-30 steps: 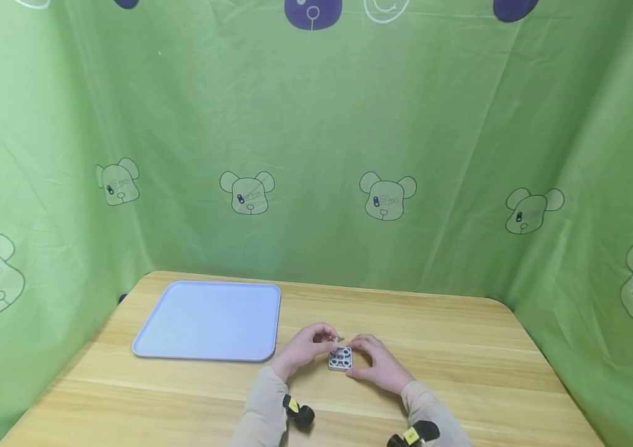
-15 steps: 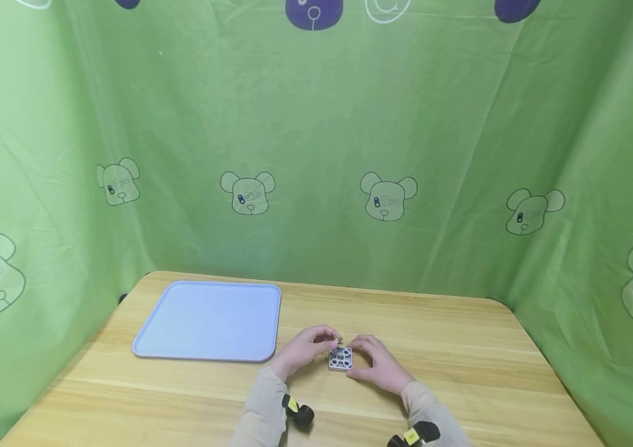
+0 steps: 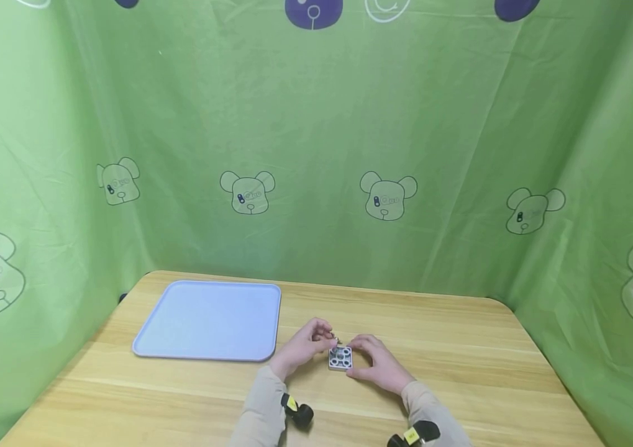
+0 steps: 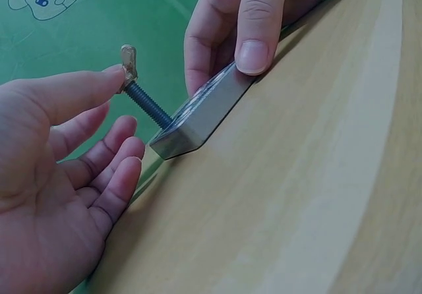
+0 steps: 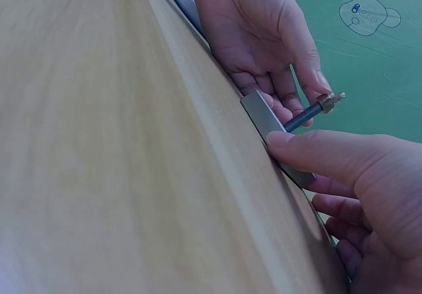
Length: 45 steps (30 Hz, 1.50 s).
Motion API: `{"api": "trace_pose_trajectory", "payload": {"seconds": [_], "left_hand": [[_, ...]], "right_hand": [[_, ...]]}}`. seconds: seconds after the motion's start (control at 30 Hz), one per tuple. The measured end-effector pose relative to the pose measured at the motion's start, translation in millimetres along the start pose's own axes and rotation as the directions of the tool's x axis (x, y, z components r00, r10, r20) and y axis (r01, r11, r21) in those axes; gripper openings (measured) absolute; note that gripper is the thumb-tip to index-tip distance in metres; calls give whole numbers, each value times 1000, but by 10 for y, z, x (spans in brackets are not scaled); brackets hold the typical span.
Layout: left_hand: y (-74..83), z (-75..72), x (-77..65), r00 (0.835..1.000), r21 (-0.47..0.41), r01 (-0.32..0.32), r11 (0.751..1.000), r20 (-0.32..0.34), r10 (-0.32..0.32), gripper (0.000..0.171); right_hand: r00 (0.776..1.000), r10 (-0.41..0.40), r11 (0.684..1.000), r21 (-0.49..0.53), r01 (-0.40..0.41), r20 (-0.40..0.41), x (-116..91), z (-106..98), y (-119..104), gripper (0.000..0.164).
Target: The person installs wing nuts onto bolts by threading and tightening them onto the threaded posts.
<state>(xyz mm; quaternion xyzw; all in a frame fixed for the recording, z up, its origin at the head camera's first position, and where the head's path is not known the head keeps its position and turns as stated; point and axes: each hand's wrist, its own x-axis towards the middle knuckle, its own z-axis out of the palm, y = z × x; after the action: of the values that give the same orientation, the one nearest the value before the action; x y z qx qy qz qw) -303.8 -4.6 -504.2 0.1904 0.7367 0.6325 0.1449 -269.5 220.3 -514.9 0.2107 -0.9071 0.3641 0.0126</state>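
A small square metal block (image 3: 341,358) with round holes in its top face lies flat on the table. From one corner a threaded bolt (image 4: 150,106) sticks up, with a brass wing nut (image 4: 129,62) at its upper end. My left hand (image 3: 300,349) is beside that corner. Its thumb tip touches the wing nut, while the other fingers are spread apart from it, loosely bent. My right hand (image 3: 380,367) grips the block from the right, thumb (image 5: 310,150) on the near side and fingers at the far side.
A pale blue tray (image 3: 210,320) lies at the back left of the wooden table (image 3: 433,323). A green curtain (image 3: 316,124) with bear prints stands around the back and sides. Both forearms carry black wrist cameras (image 3: 300,415).
The left index finger has lifted away from the thumb and the wing nut has turned. The right hand and the block stay in place.
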Motion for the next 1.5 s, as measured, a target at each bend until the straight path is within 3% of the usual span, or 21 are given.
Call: {"api": "trace_pose_trajectory", "payload": {"seconds": [0.3,1.5], "left_hand": [[1,-9,4,1000,31,-2,1000,-18,2,22],[-34,-3,33,999,64,-23,998,27,21,25]], "right_hand": [[1000,0,1000,-7,0,0,16,-2,5,58],[1000,12,1000,7,-12,4,5,-12,-17,60]]}}
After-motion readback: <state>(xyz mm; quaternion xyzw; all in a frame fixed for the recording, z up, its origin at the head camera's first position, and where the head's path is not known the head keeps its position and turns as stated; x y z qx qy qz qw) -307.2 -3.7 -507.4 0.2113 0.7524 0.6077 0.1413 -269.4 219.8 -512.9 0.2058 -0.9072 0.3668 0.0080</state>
